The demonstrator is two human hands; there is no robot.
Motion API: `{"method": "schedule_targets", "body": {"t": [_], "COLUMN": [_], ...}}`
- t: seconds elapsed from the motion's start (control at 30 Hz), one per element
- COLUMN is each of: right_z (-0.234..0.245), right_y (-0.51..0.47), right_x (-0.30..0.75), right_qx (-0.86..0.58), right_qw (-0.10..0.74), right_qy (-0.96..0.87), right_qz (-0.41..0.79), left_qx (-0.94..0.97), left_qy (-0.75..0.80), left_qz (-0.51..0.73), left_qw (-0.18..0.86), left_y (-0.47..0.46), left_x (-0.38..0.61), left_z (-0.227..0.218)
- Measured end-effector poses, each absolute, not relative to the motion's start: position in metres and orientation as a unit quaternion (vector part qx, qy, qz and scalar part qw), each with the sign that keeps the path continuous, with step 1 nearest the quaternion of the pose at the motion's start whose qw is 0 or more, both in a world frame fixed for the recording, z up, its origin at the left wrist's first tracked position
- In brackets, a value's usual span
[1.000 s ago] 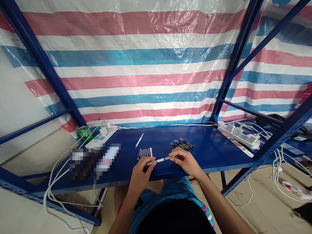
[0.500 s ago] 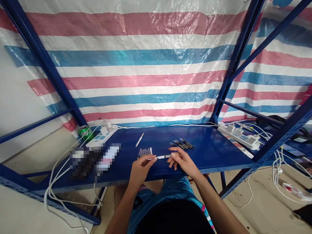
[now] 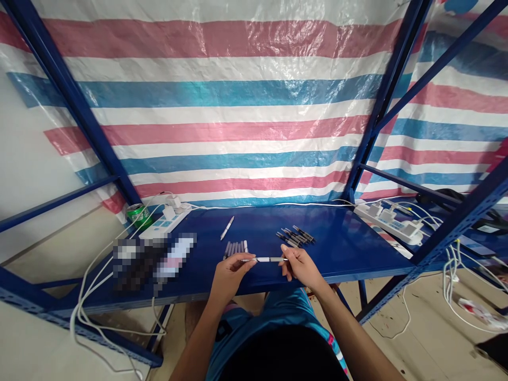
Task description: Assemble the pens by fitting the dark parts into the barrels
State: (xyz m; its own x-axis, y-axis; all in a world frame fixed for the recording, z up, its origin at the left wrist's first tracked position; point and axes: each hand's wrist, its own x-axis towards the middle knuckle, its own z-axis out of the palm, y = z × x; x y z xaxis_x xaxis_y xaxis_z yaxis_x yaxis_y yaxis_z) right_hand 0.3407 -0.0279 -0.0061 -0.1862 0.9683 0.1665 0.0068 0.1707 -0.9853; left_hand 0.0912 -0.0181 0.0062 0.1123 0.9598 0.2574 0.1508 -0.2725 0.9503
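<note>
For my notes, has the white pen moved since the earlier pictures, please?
Yes: the left end of the white pen has risen toward the row of dark pens.

We can't identify the two objects [image 3: 135, 263] [image 3: 175, 256] beside the power strip [image 3: 164, 225]; both are blurred into coarse blocks. The ends of the slim white pen [image 3: 265, 259] are hidden or too thin to tell where it meets the left hand [image 3: 230, 278] and right hand [image 3: 301, 267]. Any markings on the row of pens [image 3: 236, 248] and cluster of pens [image 3: 296, 236] are too small for us to read, and the frame cuts off a dark object [image 3: 494, 346] at lower right.
</note>
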Motion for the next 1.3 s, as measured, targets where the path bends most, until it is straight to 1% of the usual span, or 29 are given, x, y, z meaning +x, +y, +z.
{"method": "schedule_targets", "body": {"t": [0.17, 0.3, 0.43, 0.5, 0.6, 0.7, 0.83, 0.9, 1.0, 1.17, 1.3], "right_z": [-0.006, -0.008, -0.007, -0.006, -0.006, -0.008, -0.007, -0.005, -0.002, 0.002, -0.001], "right_y": [-0.031, -0.031, -0.03, -0.029, -0.027, -0.027, -0.029, -0.031, -0.033, -0.036, -0.033], "right_x": [0.342, 0.34, 0.339, 0.339, 0.337, 0.332, 0.332, 0.335, 0.336, 0.331, 0.333], "right_qx": [-0.378, -0.414, -0.403, -0.391, -0.424, -0.468, -0.416, -0.407, -0.43, -0.416, -0.404], "right_qw": [0.48, 0.467, 0.491, 0.487, 0.463, 0.46, 0.477, 0.466, 0.441, 0.436, 0.475], "right_qy": [-0.612, -0.619, -0.611, -0.624, -0.63, -0.614, -0.626, -0.638, -0.65, -0.67, -0.618], "right_qz": [0.503, 0.477, 0.472, 0.469, 0.458, 0.439, 0.455, 0.458, 0.445, 0.434, 0.479], "left_qx": [0.618, 0.629, 0.616, 0.617, 0.621, 0.596, 0.576, 0.578, 0.572, 0.53, 0.457], "left_qy": [0.457, 0.449, 0.455, 0.458, 0.459, 0.45, 0.438, 0.436, 0.437, 0.434, 0.421], "left_qz": [0.492, 0.48, 0.485, 0.481, 0.475, 0.506, 0.521, 0.515, 0.515, 0.56, 0.626], "left_qw": [0.41, 0.415, 0.421, 0.422, 0.421, 0.432, 0.453, 0.459, 0.466, 0.466, 0.471], "left_y": [-0.017, -0.018, -0.018, -0.018, -0.018, -0.019, -0.019, -0.019, -0.019, -0.017, -0.012], "left_x": [0.09, 0.09, 0.09, 0.09, 0.09, 0.092, 0.093, 0.093, 0.094, 0.091, 0.087], "left_z": [0.005, 0.006, 0.006, 0.006, 0.006, 0.006, 0.007, 0.008, 0.008, 0.006, 0.002]}}
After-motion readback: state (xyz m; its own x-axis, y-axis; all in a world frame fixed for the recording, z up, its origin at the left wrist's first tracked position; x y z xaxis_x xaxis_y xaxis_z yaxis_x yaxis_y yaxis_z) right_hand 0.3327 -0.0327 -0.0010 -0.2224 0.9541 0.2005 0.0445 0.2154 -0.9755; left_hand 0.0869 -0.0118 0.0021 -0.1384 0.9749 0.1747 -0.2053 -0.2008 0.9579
